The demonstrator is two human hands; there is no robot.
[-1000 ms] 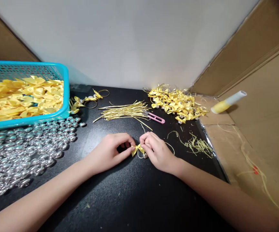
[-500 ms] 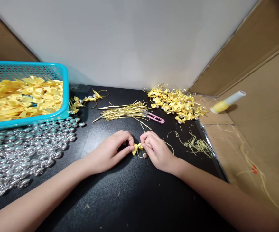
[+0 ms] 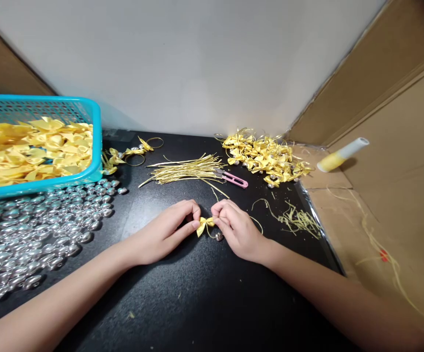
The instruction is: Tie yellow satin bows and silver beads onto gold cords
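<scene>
Between my two hands is a small yellow ribbon bow point(image 3: 205, 225). My left hand point(image 3: 169, 225) pinches the bow's left loop between thumb and forefinger. The bow's right end is pinched in the fingertips of my right hand point(image 3: 239, 230). A silver bell-like bead point(image 3: 218, 236) hangs on a thin gold cord just below the right fingertips. Part of the cord is hidden by the right hand, and a loop of it shows beyond the knuckles. Just past the hands lie a bundle of gold cords point(image 3: 182, 170) and pink thread snips point(image 3: 235, 179).
A turquoise basket point(image 3: 97, 132) of yellow bows stands at the left, with many silver beads point(image 3: 50, 234) spread before it. Finished-looking bows with beads point(image 3: 266, 154) are heaped at the back right. Cord scraps point(image 3: 300, 220) and a white-yellow tube point(image 3: 344, 154) lie farther right, beside cardboard point(image 3: 398, 146).
The view has shifted slightly. The bow shows a little more openly between my fingertips, its left loop spread wider. Both hands keep their pinch.
</scene>
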